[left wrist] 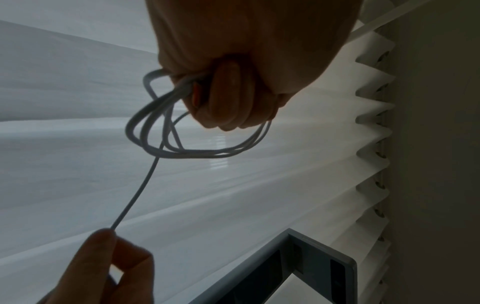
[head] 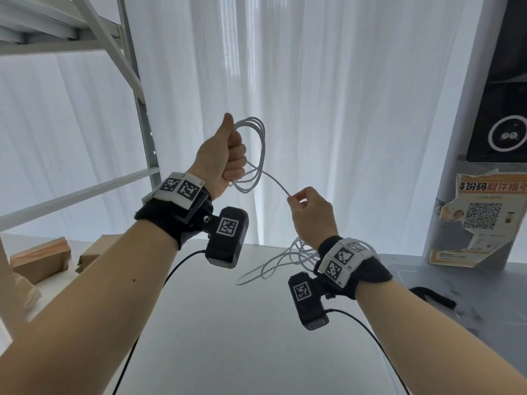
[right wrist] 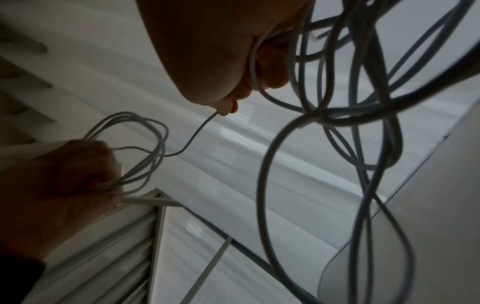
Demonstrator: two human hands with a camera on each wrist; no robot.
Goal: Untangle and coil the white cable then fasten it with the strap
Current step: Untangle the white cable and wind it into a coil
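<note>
My left hand [head: 228, 155] is raised in a fist with the thumb up, gripping several loops of the white cable [head: 256, 155]; the same coil [left wrist: 187, 142] hangs below its fingers in the left wrist view. One strand runs down and right to my right hand [head: 299, 201], which pinches it between thumb and fingertips [left wrist: 103, 236]. The loose remainder of the cable [head: 285, 260] hangs in tangled loops [right wrist: 363, 123] under my right wrist over the white table [head: 228, 323]. A black strap [head: 433, 296] lies on the table at the right, past my right forearm.
A white metal shelf frame [head: 137, 89] stands at the left with cardboard boxes [head: 40, 258] beneath it. White curtains [head: 313, 95] fill the back. A grey pillar with a poster [head: 482, 218] stands at the right. Black camera leads [head: 365, 332] trail from both wrists.
</note>
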